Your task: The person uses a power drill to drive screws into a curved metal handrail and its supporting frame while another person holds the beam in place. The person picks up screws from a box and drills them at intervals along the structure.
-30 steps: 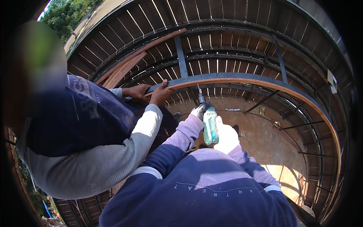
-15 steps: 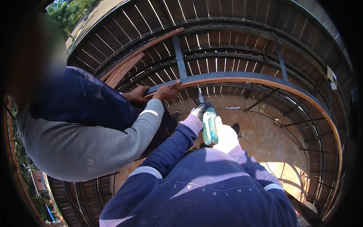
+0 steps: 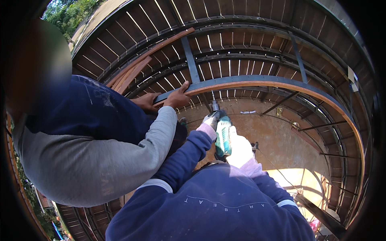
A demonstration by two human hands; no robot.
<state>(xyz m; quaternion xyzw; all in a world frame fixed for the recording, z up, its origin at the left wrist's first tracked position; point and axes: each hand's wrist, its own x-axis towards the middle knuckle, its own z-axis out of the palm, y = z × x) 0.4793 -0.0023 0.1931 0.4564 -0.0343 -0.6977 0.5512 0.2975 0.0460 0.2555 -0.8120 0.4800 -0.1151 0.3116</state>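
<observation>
A teal power drill (image 3: 223, 134) is held between my two hands in front of my body. My gloved left hand (image 3: 211, 119) wraps round its front end, just behind the chuck (image 3: 215, 106). My right hand (image 3: 240, 146), washed out by sunlight, is closed at the drill's rear right side; its fingers are partly hidden. A thin bit (image 3: 213, 95) points away from me, its tip just short of a curved rail (image 3: 241, 80) of dark metal with a reddish-brown wooden strip along its near edge. To my left, a co-worker's hands (image 3: 177, 97) grip the rail's left end.
Close on my left stands the co-worker in a grey sleeve (image 3: 96, 164). Loose wooden strips (image 3: 130, 74) lean behind the rail. Dark uprights (image 3: 189, 60) join it to curved slatted tiers. Below is a reddish floor (image 3: 277, 148) with thin struts (image 3: 279, 103) around its edge.
The co-worker's nearer hand has changed its hold, with a finger now raised above the rail. My view has shifted slightly. Both my hands still hold the drill in nearly the same place.
</observation>
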